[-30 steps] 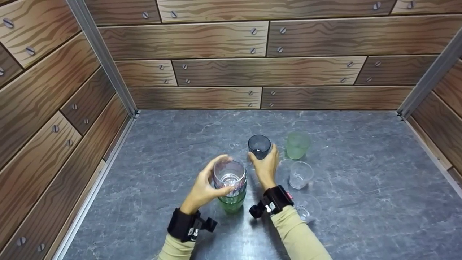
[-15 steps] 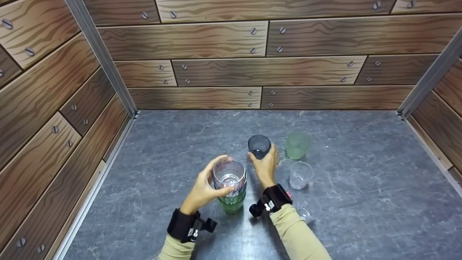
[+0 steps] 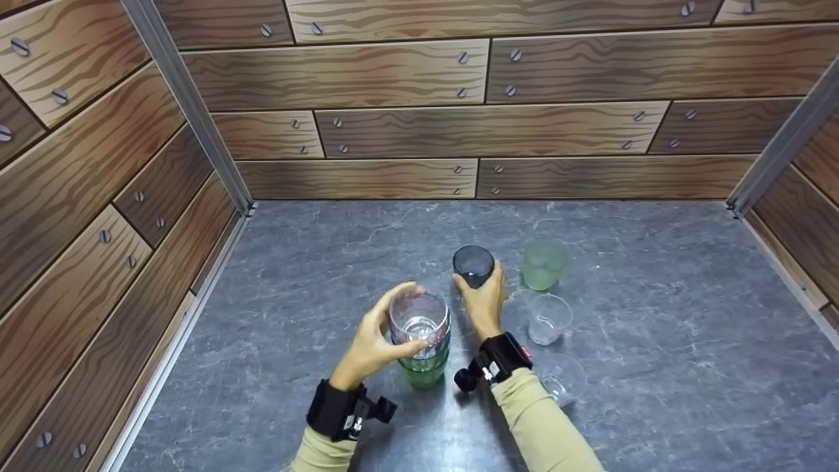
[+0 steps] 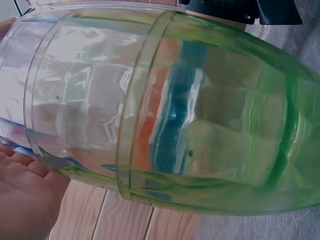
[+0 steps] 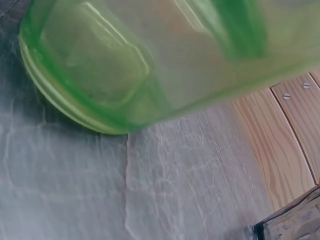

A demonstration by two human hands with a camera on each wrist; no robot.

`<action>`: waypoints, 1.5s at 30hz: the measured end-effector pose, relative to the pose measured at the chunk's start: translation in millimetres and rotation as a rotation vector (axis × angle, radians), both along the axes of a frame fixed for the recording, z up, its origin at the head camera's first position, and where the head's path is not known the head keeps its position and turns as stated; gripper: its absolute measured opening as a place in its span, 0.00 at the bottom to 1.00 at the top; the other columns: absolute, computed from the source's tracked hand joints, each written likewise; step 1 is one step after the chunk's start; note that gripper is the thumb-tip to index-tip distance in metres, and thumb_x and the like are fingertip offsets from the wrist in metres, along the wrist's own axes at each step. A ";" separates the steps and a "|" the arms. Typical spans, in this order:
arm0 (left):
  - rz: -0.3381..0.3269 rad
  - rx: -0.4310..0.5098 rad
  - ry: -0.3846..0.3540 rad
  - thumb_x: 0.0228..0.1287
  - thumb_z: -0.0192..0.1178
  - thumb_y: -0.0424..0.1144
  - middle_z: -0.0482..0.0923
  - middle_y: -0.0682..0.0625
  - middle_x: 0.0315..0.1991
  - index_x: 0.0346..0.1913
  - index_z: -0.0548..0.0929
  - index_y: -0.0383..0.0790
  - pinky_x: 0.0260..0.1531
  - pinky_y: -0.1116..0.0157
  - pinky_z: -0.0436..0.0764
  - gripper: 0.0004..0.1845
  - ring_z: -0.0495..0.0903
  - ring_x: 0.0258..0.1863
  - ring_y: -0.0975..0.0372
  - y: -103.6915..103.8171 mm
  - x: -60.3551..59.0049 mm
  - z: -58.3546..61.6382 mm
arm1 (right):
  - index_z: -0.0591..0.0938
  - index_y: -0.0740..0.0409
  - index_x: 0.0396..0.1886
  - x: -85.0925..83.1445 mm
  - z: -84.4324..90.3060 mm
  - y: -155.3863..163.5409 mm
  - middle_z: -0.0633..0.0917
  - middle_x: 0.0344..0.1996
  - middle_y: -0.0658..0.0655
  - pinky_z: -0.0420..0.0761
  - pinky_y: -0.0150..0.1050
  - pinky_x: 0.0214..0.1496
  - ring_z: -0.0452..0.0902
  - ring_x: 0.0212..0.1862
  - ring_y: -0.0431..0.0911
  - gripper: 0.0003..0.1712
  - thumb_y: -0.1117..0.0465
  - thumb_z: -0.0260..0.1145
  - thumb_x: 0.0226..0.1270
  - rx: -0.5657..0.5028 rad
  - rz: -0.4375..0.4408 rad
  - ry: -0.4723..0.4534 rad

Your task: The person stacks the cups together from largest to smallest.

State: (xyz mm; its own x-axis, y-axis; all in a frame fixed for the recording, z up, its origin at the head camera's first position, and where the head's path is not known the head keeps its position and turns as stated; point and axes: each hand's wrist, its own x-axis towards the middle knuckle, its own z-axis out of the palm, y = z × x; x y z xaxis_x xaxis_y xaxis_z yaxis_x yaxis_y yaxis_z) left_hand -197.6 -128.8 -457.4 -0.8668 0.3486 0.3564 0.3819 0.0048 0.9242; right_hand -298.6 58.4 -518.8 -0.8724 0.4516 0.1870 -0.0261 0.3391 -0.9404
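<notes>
My left hand point(image 3: 375, 341) curves its thumb and fingers round the top of a nested stack of tumblers. A pinkish clear tumbler point(image 3: 419, 313) is uppermost and a green tumbler point(image 3: 423, 375) lowest. In the left wrist view a colourless tumbler point(image 4: 82, 90) shows between them. To the right, my right hand point(image 3: 484, 303) grips a dark grey tumbler point(image 3: 473, 262) low on its near side, thumb left and fingers right. That dark tumbler point(image 5: 295, 220) enters the right wrist view at its lower right corner, while the green one point(image 5: 100, 75) fills the top.
Right of the dark tumbler stands a frosted green cup point(image 3: 543, 265). Nearer are a small clear cup point(image 3: 549, 319) and another clear cup point(image 3: 562, 380) beside the right forearm. Wood-patterned walls point(image 3: 393, 131) enclose the grey marbled surface point(image 3: 314, 262).
Both hands keep their grips, and the tumblers stay where they were. The head view has shifted very slightly.
</notes>
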 end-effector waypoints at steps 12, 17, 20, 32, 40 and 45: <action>-0.007 -0.006 0.033 0.44 0.70 0.31 0.71 0.41 0.62 0.66 0.62 0.39 0.61 0.62 0.76 0.43 0.72 0.60 0.53 2.3 -3.4 -2.3 | 0.62 0.73 0.63 0.1 -1.5 5.8 0.70 0.60 0.72 0.64 0.52 0.71 0.65 0.64 0.62 0.44 0.62 0.72 0.49 -0.012 0.011 0.038; -0.006 0.002 0.048 0.44 0.70 0.30 0.71 0.40 0.61 0.65 0.63 0.38 0.61 0.62 0.76 0.42 0.73 0.60 0.55 3.6 -4.1 -3.6 | 0.61 0.72 0.64 1.7 -0.1 6.7 0.70 0.61 0.72 0.63 0.51 0.72 0.64 0.65 0.62 0.44 0.62 0.72 0.49 -0.011 0.011 0.029; -0.002 0.002 0.042 0.44 0.70 0.30 0.71 0.40 0.61 0.66 0.63 0.39 0.61 0.62 0.76 0.42 0.73 0.60 0.56 3.5 -3.4 -3.5 | 0.62 0.72 0.63 1.7 -0.1 7.0 0.70 0.60 0.72 0.64 0.51 0.71 0.65 0.65 0.62 0.44 0.62 0.72 0.49 -0.011 0.011 0.030; 0.003 -0.011 0.008 0.44 0.71 0.32 0.71 0.43 0.62 0.66 0.62 0.41 0.62 0.63 0.75 0.43 0.71 0.62 0.51 0.4 -1.1 -1.5 | 0.63 0.71 0.63 3.7 0.6 4.8 0.71 0.60 0.72 0.64 0.51 0.71 0.66 0.64 0.62 0.44 0.63 0.73 0.48 -0.033 0.004 0.052; 0.005 -0.012 0.006 0.44 0.70 0.31 0.70 0.43 0.63 0.66 0.62 0.39 0.62 0.62 0.75 0.43 0.71 0.62 0.51 -0.1 -1.0 -1.4 | 0.64 0.71 0.63 7.6 0.4 4.0 0.71 0.60 0.71 0.63 0.50 0.72 0.65 0.65 0.61 0.43 0.63 0.73 0.47 -0.060 0.002 0.046; 0.006 -0.007 0.006 0.44 0.70 0.31 0.70 0.42 0.62 0.66 0.62 0.38 0.62 0.61 0.75 0.43 0.70 0.62 0.49 0.0 0.1 -0.8 | 0.63 0.71 0.63 10.1 1.0 3.2 0.71 0.60 0.71 0.64 0.51 0.71 0.65 0.64 0.62 0.44 0.62 0.73 0.47 -0.051 0.006 0.043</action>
